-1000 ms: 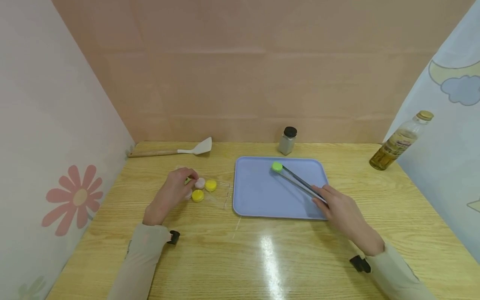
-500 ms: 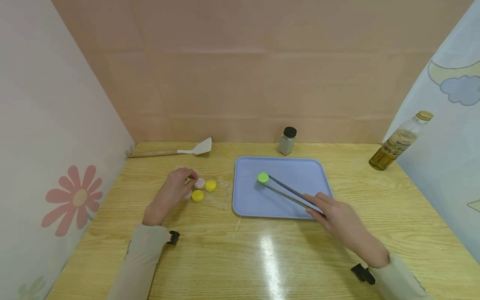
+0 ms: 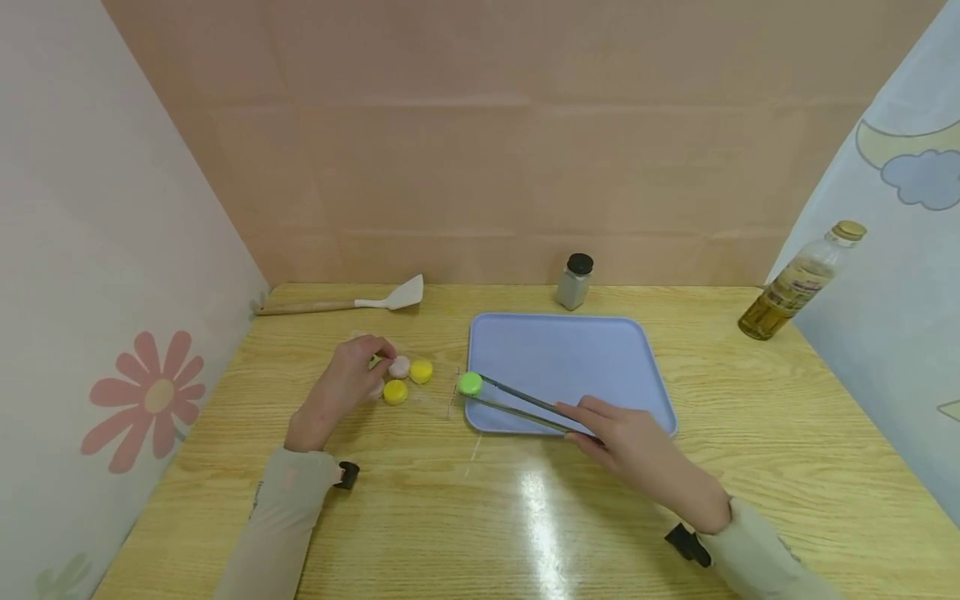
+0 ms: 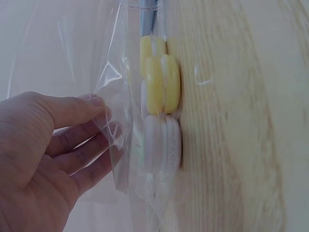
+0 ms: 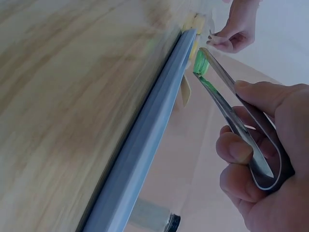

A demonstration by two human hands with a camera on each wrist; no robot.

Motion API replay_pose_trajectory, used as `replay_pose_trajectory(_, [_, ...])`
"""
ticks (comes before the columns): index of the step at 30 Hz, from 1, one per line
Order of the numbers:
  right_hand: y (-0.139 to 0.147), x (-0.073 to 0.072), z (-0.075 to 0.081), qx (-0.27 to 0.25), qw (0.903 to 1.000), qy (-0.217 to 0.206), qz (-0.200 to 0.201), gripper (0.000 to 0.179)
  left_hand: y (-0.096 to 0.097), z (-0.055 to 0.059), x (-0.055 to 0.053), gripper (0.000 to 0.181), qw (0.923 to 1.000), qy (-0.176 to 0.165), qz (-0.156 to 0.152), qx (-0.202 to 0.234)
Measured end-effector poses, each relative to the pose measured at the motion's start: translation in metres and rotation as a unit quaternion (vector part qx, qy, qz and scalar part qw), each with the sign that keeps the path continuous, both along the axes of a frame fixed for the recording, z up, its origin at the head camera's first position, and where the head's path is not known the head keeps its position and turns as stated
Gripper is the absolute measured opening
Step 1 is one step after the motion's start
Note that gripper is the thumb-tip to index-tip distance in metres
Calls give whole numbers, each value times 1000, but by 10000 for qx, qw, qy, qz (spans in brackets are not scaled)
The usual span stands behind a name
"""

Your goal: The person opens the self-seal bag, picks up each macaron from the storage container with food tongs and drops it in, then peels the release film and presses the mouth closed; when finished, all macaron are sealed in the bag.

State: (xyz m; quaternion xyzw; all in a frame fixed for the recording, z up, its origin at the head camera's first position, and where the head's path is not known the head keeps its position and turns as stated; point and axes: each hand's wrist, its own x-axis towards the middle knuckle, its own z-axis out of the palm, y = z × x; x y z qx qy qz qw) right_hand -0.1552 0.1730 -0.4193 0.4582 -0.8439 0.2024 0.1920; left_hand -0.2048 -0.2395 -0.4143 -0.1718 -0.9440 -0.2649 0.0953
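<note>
My left hand [image 4: 58, 140] pinches the upper film of a clear plastic bag [image 4: 120, 92] lying on the table at the left. Inside are yellow macarons [image 3: 395, 392] and pale pinkish ones [image 4: 162, 145]; a bit of green shows behind my fingers in the head view. With my right hand [image 3: 626, 442] I grip metal tongs [image 5: 260, 125]. Their tips pinch a green macaron [image 3: 470, 383], held over the left rim of the blue tray [image 3: 570, 350], near the bag's right end.
A spatula [image 3: 337, 306] with a wooden handle lies behind the bag. Behind the tray stands a small jar [image 3: 573, 285] with a black lid. At the back right is a bottle [image 3: 795, 287] of amber liquid. Walls border the table at back and sides.
My right hand has moved left and nearer to me, carrying the green macaron in the tongs from the tray's middle to its left rim. My left hand has stayed in place on the bag.
</note>
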Motion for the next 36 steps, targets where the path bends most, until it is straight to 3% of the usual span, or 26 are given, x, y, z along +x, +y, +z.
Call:
replay_pose_trajectory(19, [-49,-13,-3,451,9983,-336,142,36,0,1,-1,6,10000,20,41,36])
replay_pose_trajectory(36, [-67,-19,-5,620,9963,-580,150,35,-2,1,-2,5,9999,85,-93,61])
